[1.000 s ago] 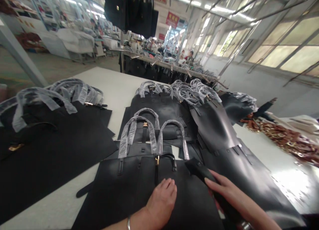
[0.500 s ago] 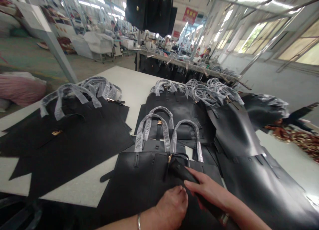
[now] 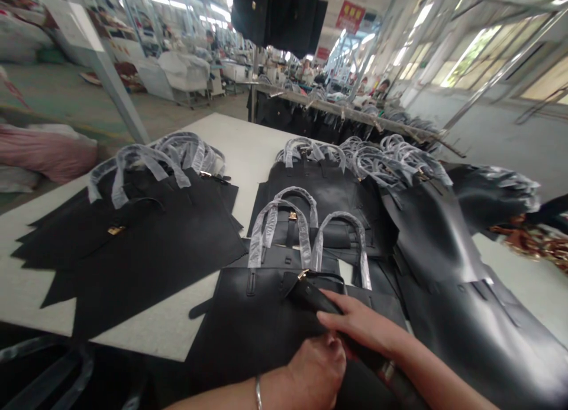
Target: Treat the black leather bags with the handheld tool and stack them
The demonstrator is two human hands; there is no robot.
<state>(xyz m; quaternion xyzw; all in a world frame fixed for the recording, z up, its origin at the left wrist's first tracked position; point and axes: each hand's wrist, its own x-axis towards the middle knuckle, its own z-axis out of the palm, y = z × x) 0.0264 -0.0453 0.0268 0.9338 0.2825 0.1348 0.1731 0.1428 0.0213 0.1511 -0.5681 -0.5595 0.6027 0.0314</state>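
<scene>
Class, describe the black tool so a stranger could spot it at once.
On the pale table, find the black bag piece at bottom centre. Over it, the right hand grips the tool, its tip near a gold clasp. Unlike the broad, flat pieces around it, the tool is long and narrow.

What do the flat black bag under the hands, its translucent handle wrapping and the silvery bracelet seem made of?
Flat black bag: perhaps leather or imitation; smooth, soft sheen. Translucent handle wrapping: probably plastic film; crinkled, glinting. Silvery bracelet: likely metal; polished shine.
</scene>
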